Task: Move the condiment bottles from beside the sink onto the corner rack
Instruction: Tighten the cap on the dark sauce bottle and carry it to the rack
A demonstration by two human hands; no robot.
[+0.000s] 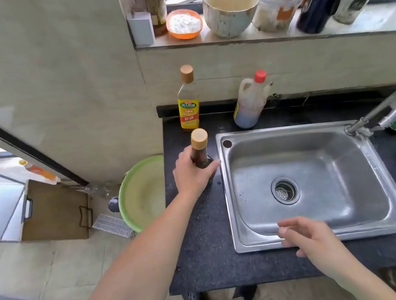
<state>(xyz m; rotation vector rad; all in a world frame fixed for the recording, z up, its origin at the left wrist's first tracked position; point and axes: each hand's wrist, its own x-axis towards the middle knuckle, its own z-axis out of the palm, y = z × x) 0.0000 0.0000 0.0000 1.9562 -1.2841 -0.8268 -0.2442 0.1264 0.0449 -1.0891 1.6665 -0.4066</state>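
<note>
The left hand wraps a dark glass bottle with a wooden cap on the speckled black tabletop; the right hand hovers loosely spread, empty, over the steel sink rim.

A home kitchen: a steel sink with a tap is set into a dark speckled bench against tiled walls. Sauce bottles stand by the sink, and bowls and jars crowd the window ledge above.

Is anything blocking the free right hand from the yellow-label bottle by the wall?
Nothing visible: the right hand hovers over the sink's near rim, and the open basin lies between it and the yellow-label bottle.
</note>
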